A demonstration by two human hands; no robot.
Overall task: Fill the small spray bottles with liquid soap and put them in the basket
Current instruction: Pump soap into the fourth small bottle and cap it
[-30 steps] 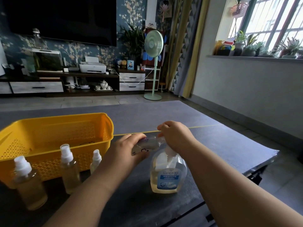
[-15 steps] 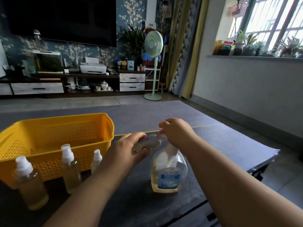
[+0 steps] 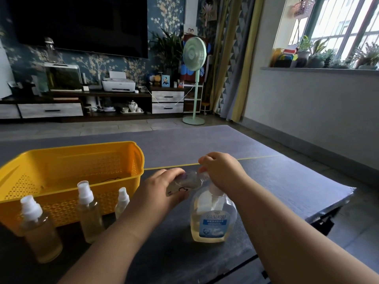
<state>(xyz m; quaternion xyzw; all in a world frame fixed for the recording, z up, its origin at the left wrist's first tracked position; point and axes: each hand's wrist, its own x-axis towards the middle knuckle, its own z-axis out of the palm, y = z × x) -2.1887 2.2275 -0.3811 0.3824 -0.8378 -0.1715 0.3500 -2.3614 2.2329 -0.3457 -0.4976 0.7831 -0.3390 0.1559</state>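
My left hand grips a small clear bottle, tilted almost on its side with its mouth toward the right. My right hand rests on top of the soap dispenser, fingers closed over its pump head, which is hidden. The dispenser is clear with a blue label and holds pale yellow liquid in its lower part. Three small spray bottles with white caps stand in front of the yellow basket: a large one, a middle one and a small one. All three hold yellowish liquid.
Everything stands on a dark table whose right edge and front corner lie close to my right arm. Beyond it are a grey rug, a green standing fan and a TV cabinet along the far wall.
Both hands and the bottles hold almost the same pose; only the view has shifted slightly.
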